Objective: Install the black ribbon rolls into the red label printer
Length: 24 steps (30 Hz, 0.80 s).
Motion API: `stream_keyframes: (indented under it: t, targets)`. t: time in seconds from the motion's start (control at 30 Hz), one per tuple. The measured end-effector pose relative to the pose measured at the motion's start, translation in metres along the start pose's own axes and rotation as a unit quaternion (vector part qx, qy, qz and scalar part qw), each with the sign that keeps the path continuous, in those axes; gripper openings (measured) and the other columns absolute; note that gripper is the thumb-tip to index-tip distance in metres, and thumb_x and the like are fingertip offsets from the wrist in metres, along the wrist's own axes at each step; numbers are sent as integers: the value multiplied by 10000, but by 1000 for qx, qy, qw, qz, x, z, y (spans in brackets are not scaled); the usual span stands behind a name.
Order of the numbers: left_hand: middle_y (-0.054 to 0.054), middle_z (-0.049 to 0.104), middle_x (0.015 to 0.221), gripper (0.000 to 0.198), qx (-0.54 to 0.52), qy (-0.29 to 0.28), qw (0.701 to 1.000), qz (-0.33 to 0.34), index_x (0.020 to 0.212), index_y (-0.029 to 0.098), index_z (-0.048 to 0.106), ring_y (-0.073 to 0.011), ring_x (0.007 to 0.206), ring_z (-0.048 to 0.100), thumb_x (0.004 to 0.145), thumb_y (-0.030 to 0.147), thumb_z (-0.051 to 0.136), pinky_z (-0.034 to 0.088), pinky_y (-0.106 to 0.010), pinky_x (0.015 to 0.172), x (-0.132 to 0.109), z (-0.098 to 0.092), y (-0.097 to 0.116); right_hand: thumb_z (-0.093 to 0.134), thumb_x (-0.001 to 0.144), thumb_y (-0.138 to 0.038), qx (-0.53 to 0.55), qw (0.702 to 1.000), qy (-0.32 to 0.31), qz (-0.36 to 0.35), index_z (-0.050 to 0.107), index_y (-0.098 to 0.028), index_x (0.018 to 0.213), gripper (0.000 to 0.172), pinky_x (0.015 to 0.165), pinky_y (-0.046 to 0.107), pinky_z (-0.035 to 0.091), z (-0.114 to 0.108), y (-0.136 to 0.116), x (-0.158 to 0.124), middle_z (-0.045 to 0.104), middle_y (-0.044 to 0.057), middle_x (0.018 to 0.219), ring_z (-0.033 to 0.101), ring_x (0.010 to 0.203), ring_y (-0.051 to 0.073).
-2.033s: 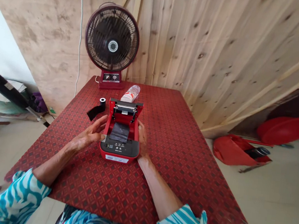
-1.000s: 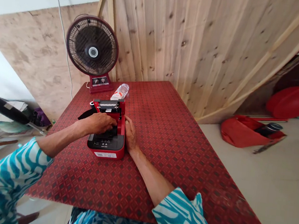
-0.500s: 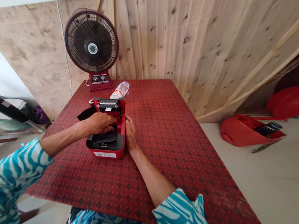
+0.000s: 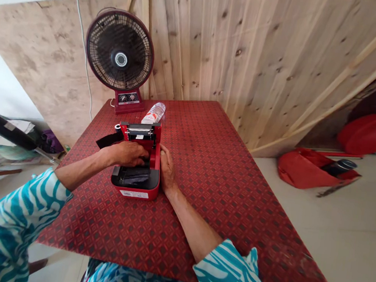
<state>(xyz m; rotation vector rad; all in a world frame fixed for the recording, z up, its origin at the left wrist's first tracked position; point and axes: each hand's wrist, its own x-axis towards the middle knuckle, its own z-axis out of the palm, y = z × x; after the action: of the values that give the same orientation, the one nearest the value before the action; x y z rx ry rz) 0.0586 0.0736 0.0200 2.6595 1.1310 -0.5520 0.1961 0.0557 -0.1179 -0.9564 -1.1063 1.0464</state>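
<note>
- The teal-and-white patterned sleeves [image 4: 4,228] are reaching in over the near edge of the tabletop [image 4: 222,199], which is carrying a red woven cover with a diamond pattern.
- The red label printer [image 4: 134,193] is sitting near the middle of the tabletop, a little toward the far left; its glossy plastic body is boxy, with a dark control panel.
- The right hand [image 4: 167,168] is wrapping narrowly around the printer's right wall, holding it steady.
- The left hand [image 4: 125,153] is curling down over the open compartment; its fingertips are hidden, so I cannot tell if it is holding something.
- The hinged cover [image 4: 138,131] is standing open, and a black film [image 4: 133,176] is lying inside the compartment – it is not closed at this moment.
- A black strip [image 4: 108,140] is hanging out at the printer's left side, beside a small roll [image 4: 117,127].
- A clear plastic bottle [image 4: 153,113] is lying just behind the printer, near the far edge.
- A maroon desk fan [image 4: 120,49] is standing past the far left corner, against a knotty plank wall [image 4: 251,62].
</note>
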Motion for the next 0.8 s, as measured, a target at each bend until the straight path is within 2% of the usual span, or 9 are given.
stream_keyframes:
  t: [0.1,0.3,0.4,0.5,0.57,0.63,0.7,0.8]
  targets:
    - [-57,704,1031,191,-21,9,1000,4,988,202,664,-218,935,652,828,248,570,466,-281,766,0,2,-1,389,902,-485,-2,1000,0,2,596,-252,1182,419,1086,397,370,0,0,0,623,45,1266,537,1210,195]
    - [-79,691,1091,294,-43,64,996,-42,1109,179,600,-241,1015,648,816,193,590,483,-313,838,-7,10,4,382,901,-492,-6,1000,-5,-2,594,-234,1186,438,1070,388,381,-1,-2,-1,628,59,1259,544,1199,198]
    - [-75,668,1171,327,-66,129,989,-36,1158,186,583,-235,1092,623,831,185,579,474,-333,916,-17,12,6,382,900,-489,-11,1000,-7,4,589,-215,1194,453,1076,390,372,-2,-2,-1,617,74,1275,535,1212,202]
    - [-79,642,1222,389,-109,239,965,-21,1233,194,564,-222,1118,607,845,217,568,457,-353,977,-40,10,4,384,902,-490,-3,1000,-8,7,585,-218,1200,451,1078,391,370,-2,-2,-1,618,69,1276,534,1214,199]
    - [-69,648,1191,416,-170,318,932,-37,1245,218,569,-207,1022,641,833,268,583,494,-352,928,-63,8,-4,389,900,-501,5,1000,-7,11,585,-221,1198,454,1072,394,377,-2,-2,-2,624,67,1268,541,1206,200]
    - [-54,669,1114,401,-267,379,883,-74,1177,234,609,-194,889,664,792,342,628,539,-344,833,-89,8,-18,403,892,-510,5,1000,-7,15,590,-223,1188,452,1069,399,380,-3,-2,-2,627,70,1265,544,1202,205]
    - [-40,696,975,393,-370,447,803,-134,1092,227,625,-200,841,669,730,372,681,551,-346,799,-115,12,-40,414,887,-505,-4,1000,-3,13,596,-228,1174,438,1067,408,380,-4,-2,-2,632,74,1259,545,1197,209]
    - [-9,690,857,371,-456,529,688,-197,957,206,631,-169,778,657,626,319,755,546,-298,744,-143,29,-77,399,889,-504,-21,1000,4,3,599,-223,1163,440,1059,417,383,-5,-1,-2,639,85,1243,551,1183,213]
